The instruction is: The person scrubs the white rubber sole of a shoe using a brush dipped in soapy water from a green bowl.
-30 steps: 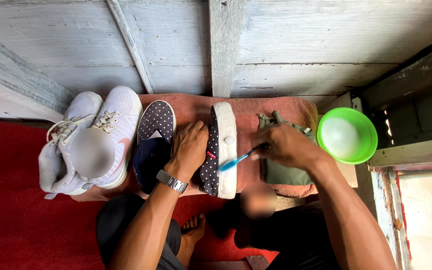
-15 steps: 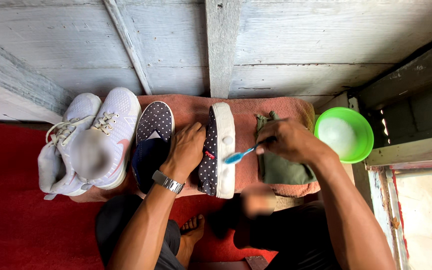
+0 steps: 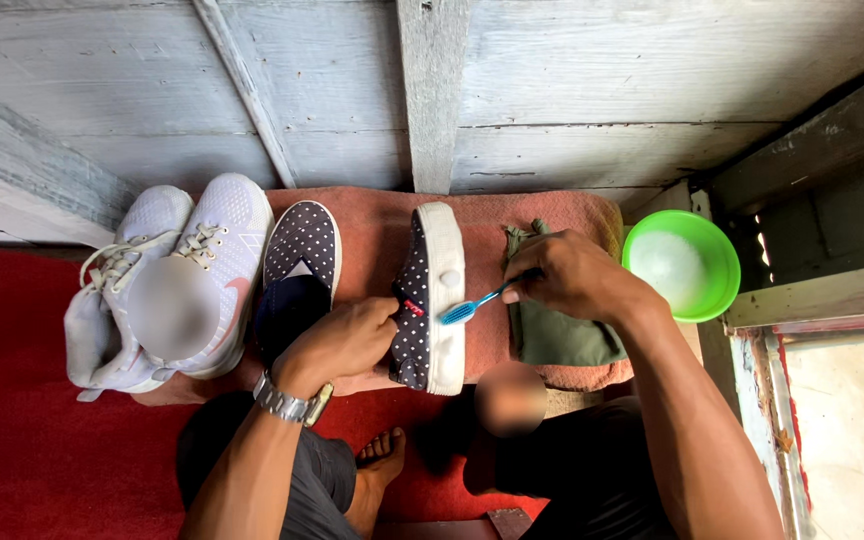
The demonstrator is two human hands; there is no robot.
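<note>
**Toothbrush against a shoe sole**

Weathered grey planks [image 3: 572, 90] fill the upper half of the view, and a red carpet [image 3: 12, 440] covers the floor at 8 o'clock. Between them lies an orange towel [image 3: 377, 235] carrying the shoes.

At the centre, the left hand [image 3: 337, 345], with a metal wristwatch [image 3: 287, 402] on its wrist, grips a dark polka-dot shoe [image 3: 414, 310] tipped onto its side, white sole [image 3: 447, 295] facing 3 o'clock. The right hand [image 3: 567, 275] is closed around a blue toothbrush [image 3: 477, 303], whose bristles touch that sole.

Just beside the held shoe, toward 9 o'clock, its partner [image 3: 297, 270] lies flat with the opening up. Farther toward 9 o'clock sit 2 white sneakers [image 3: 167, 280], side by side and touching.

Under the right hand lies a folded green cloth [image 3: 557, 335]. At 3 o'clock a green bowl [image 3: 717, 290] holds whitish, foamy liquid.
</note>
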